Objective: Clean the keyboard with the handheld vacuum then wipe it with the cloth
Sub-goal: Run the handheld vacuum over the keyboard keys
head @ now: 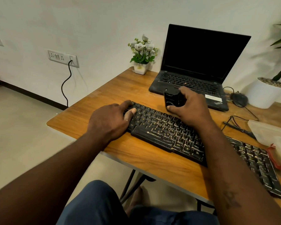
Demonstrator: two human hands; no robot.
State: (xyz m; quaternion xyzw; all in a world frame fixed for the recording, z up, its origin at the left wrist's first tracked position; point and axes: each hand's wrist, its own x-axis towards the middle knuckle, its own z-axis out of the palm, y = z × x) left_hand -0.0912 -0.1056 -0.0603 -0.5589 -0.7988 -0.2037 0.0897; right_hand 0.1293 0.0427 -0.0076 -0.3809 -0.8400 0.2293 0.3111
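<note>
A black keyboard (162, 132) dusted with pale crumbs lies diagonally across the wooden desk. My left hand (110, 120) rests on its left end, thumb and fingers clamped over the edge keys. My right hand (188, 108) grips a small black handheld vacuum (171, 99) upright over the keyboard's upper middle rows. The vacuum's lower end is hidden behind my thumb, so I cannot tell whether it touches the keys. No cloth shows clearly.
An open black laptop (195, 69) stands behind the keyboard. A small flower pot (141, 67) sits at the desk's far left corner. At the right are a white planter (264, 95), a wired mouse (238, 97), cables and a clear plastic container (271, 133). The wooden desk (136, 153) ends near my knees.
</note>
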